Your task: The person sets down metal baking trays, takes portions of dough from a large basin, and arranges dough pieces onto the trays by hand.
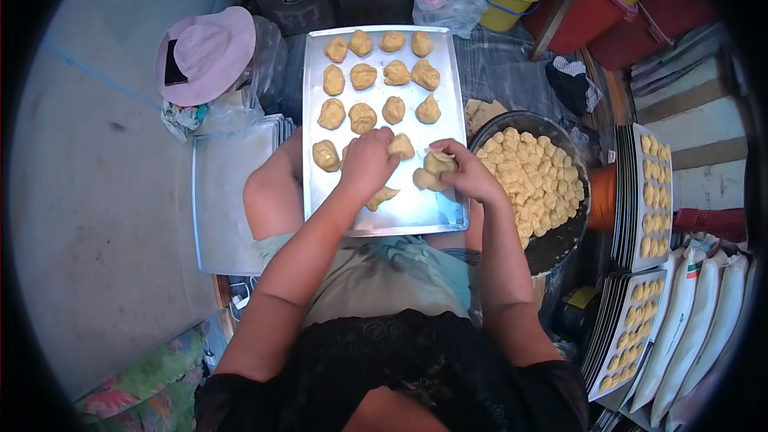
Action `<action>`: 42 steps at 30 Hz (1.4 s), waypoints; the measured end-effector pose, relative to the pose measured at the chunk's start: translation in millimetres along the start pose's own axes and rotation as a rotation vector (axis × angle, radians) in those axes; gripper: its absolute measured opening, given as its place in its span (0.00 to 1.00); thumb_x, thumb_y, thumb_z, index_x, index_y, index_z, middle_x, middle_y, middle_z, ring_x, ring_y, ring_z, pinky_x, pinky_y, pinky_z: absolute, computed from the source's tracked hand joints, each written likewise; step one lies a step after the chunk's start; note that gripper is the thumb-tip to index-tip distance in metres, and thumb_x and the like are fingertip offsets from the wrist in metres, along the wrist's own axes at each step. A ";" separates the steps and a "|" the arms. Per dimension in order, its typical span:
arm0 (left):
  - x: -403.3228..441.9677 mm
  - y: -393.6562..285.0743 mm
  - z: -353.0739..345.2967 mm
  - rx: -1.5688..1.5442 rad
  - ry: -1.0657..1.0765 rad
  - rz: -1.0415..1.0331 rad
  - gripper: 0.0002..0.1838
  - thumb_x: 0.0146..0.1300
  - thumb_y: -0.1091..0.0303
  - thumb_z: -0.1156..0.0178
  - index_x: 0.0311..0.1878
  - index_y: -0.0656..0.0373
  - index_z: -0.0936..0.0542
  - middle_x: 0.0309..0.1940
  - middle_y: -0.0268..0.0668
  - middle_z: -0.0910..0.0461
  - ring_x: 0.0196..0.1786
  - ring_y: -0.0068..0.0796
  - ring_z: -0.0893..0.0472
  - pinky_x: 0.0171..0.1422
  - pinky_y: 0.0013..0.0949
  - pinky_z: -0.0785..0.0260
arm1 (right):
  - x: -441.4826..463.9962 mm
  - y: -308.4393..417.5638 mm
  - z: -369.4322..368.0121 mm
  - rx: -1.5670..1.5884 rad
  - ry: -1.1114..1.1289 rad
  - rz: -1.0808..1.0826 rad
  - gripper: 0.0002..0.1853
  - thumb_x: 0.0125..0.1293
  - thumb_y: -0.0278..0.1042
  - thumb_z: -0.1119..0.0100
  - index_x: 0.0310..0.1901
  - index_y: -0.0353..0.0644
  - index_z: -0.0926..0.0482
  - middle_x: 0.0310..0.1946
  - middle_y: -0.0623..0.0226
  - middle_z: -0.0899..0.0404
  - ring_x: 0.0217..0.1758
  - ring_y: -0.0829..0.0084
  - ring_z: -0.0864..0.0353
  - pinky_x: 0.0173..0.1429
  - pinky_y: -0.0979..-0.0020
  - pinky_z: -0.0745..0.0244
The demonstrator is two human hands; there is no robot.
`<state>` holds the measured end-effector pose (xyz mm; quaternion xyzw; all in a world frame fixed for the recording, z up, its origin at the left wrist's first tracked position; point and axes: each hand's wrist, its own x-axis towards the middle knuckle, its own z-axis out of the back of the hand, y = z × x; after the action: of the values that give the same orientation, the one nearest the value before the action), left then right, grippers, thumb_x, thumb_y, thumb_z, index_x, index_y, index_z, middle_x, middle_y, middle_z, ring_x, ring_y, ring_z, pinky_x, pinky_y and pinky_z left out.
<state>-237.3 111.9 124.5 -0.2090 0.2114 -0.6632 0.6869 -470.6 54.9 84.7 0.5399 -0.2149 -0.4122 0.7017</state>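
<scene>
A metal baking tray (440, 212) rests across my lap, with rows of rough yellowish dough pieces (363, 76) on its far part. My left hand (370, 162) is over the tray's near half, its fingers curled at a dough piece (402, 146) by the fingertips. Beside it, my right hand (474, 174) is closed around a dough lump (439, 162), with another dough piece (426, 181) just under it. One more dough piece (382, 198) lies below my left wrist. The left palm hides part of a dough piece behind it.
To the right stands a dark round basin (563, 242) heaped with small dough pieces. Beyond it are stacked trays of shaped dough (640, 328) and white sacks (696, 336). Bare trays (228, 208) and a pink hat (212, 52) lie left. Buckets (504, 4) stand at the back.
</scene>
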 end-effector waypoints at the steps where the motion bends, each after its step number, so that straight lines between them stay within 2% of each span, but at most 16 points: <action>1: 4.1 2.4 -5.8 -0.055 -0.060 0.001 0.18 0.60 0.61 0.34 0.47 0.60 0.26 0.37 0.49 0.18 0.42 0.53 0.18 0.46 0.51 0.27 | -9.1 17.6 1.3 -0.102 0.042 0.014 0.27 0.52 0.29 0.32 0.57 0.47 0.24 0.48 0.64 0.25 0.52 0.65 0.22 0.57 0.67 0.26; 3: 6.7 4.8 -12.0 -0.021 -0.052 0.029 0.17 0.60 0.60 0.34 0.45 0.61 0.24 0.37 0.50 0.17 0.42 0.53 0.17 0.46 0.50 0.26 | -22.2 45.5 -5.6 -0.301 0.054 -0.032 0.25 0.45 0.35 0.26 0.49 0.48 0.21 0.46 0.66 0.22 0.53 0.64 0.23 0.59 0.65 0.28; 6: 7.8 1.4 -9.8 -0.014 0.049 0.102 0.17 0.61 0.58 0.34 0.44 0.61 0.23 0.37 0.51 0.17 0.41 0.52 0.16 0.44 0.49 0.26 | -23.4 32.9 -15.2 -0.367 0.079 0.097 0.21 0.50 0.34 0.26 0.44 0.43 0.24 0.38 0.60 0.20 0.43 0.60 0.18 0.49 0.66 0.24; 10: 0.6 -3.2 -4.4 0.065 0.167 0.162 0.17 0.61 0.57 0.34 0.42 0.61 0.24 0.33 0.50 0.17 0.37 0.52 0.17 0.41 0.49 0.26 | -21.3 55.8 -21.4 0.029 -0.358 -0.150 0.17 0.52 0.30 0.28 0.42 0.42 0.25 0.35 0.58 0.20 0.40 0.59 0.18 0.48 0.64 0.24; 14: -10.9 -9.2 -7.1 0.100 -0.027 -0.037 0.17 0.59 0.58 0.34 0.47 0.59 0.21 0.41 0.45 0.18 0.46 0.47 0.19 0.48 0.48 0.28 | 3.6 -4.3 -34.5 -0.126 -0.520 0.015 0.17 0.52 0.28 0.29 0.42 0.41 0.26 0.40 0.58 0.21 0.45 0.63 0.20 0.50 0.65 0.26; 16: -12.6 -4.6 -13.1 0.108 -0.185 -0.300 0.19 0.58 0.59 0.34 0.51 0.58 0.20 0.46 0.42 0.19 0.52 0.44 0.22 0.54 0.47 0.31 | 3.1 7.1 -28.9 -0.056 -0.399 -0.065 0.17 0.53 0.28 0.29 0.42 0.41 0.26 0.40 0.57 0.21 0.46 0.61 0.19 0.51 0.64 0.25; 19: -9.7 -13.0 -29.1 0.144 -0.056 -0.320 0.22 0.58 0.61 0.34 0.56 0.56 0.20 0.55 0.37 0.21 0.59 0.40 0.27 0.59 0.45 0.37 | 2.7 -8.1 -18.9 -0.077 -0.258 -0.104 0.14 0.59 0.27 0.33 0.45 0.41 0.27 0.39 0.63 0.21 0.41 0.73 0.21 0.44 0.73 0.26; 21: -4.2 -18.4 -45.1 0.216 -0.080 -0.338 0.22 0.59 0.61 0.34 0.56 0.56 0.20 0.56 0.36 0.21 0.58 0.38 0.26 0.59 0.44 0.38 | 2.0 -13.4 -8.5 0.022 -0.191 -0.191 0.15 0.60 0.31 0.33 0.47 0.41 0.26 0.39 0.63 0.20 0.40 0.72 0.21 0.44 0.72 0.26; 23: -1.3 -18.6 -57.8 0.294 -0.072 -0.344 0.23 0.59 0.60 0.34 0.58 0.56 0.20 0.59 0.36 0.22 0.58 0.37 0.25 0.59 0.42 0.38 | -10.3 -6.2 -3.7 0.276 -0.132 -0.384 0.21 0.57 0.40 0.29 0.49 0.42 0.24 0.40 0.58 0.18 0.45 0.59 0.17 0.52 0.62 0.25; 26: -9.3 -22.1 -52.0 0.238 -0.195 -0.387 0.23 0.58 0.61 0.34 0.57 0.55 0.20 0.57 0.37 0.22 0.57 0.37 0.25 0.59 0.44 0.38 | -24.6 -14.4 -8.5 -0.007 -0.363 -0.082 0.23 0.58 0.39 0.28 0.51 0.40 0.25 0.38 0.62 0.18 0.45 0.66 0.17 0.49 0.66 0.24; 28: -31.6 -24.1 -28.2 0.151 -0.098 -0.325 0.22 0.59 0.62 0.34 0.57 0.55 0.20 0.54 0.38 0.22 0.57 0.39 0.24 0.59 0.44 0.37 | -33.8 -16.2 -7.2 -0.086 -0.283 -0.034 0.23 0.59 0.38 0.28 0.52 0.39 0.26 0.39 0.61 0.18 0.45 0.66 0.17 0.49 0.67 0.24; 32: -89.1 -0.1 -10.2 0.229 -0.070 -0.273 0.20 0.58 0.63 0.34 0.55 0.54 0.20 0.49 0.41 0.23 0.54 0.43 0.24 0.58 0.46 0.32 | -53.2 11.8 -41.4 0.237 -0.161 0.005 0.21 0.61 0.36 0.30 0.52 0.38 0.26 0.41 0.59 0.19 0.44 0.64 0.18 0.49 0.66 0.24; 33: -97.7 11.4 -13.3 0.193 -0.050 -0.241 0.20 0.59 0.64 0.34 0.54 0.54 0.20 0.48 0.41 0.23 0.54 0.43 0.23 0.57 0.46 0.31 | -53.3 11.7 -51.8 0.182 -0.153 -0.026 0.21 0.61 0.38 0.32 0.51 0.36 0.25 0.43 0.55 0.21 0.44 0.56 0.19 0.52 0.61 0.25; 36: -112.9 37.5 -15.7 0.074 -0.001 -0.129 0.17 0.59 0.66 0.34 0.53 0.55 0.19 0.47 0.43 0.23 0.52 0.45 0.23 0.55 0.46 0.29 | -50.6 31.9 -66.9 -0.436 -0.078 0.207 0.20 0.60 0.36 0.32 0.50 0.36 0.24 0.42 0.54 0.22 0.45 0.52 0.20 0.51 0.58 0.25; 39: -121.1 34.6 16.6 -0.031 0.035 -0.061 0.15 0.61 0.69 0.36 0.52 0.58 0.19 0.47 0.43 0.24 0.51 0.47 0.23 0.54 0.46 0.28 | -42.0 47.9 -74.5 -0.339 -0.042 0.056 0.17 0.60 0.38 0.32 0.47 0.40 0.23 0.42 0.52 0.21 0.45 0.48 0.20 0.51 0.55 0.24; 42: -108.0 61.4 7.6 0.031 -0.217 -0.135 0.16 0.61 0.70 0.37 0.52 0.59 0.19 0.47 0.43 0.23 0.51 0.47 0.23 0.55 0.47 0.29 | -30.5 52.2 -83.8 -0.260 0.011 -0.019 0.14 0.60 0.37 0.33 0.44 0.41 0.22 0.41 0.52 0.21 0.44 0.49 0.19 0.50 0.55 0.24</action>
<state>-185.8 221.9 97.3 -0.2826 0.1112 -0.6845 0.6627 -407.3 132.3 110.7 0.4484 -0.1507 -0.4404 0.7630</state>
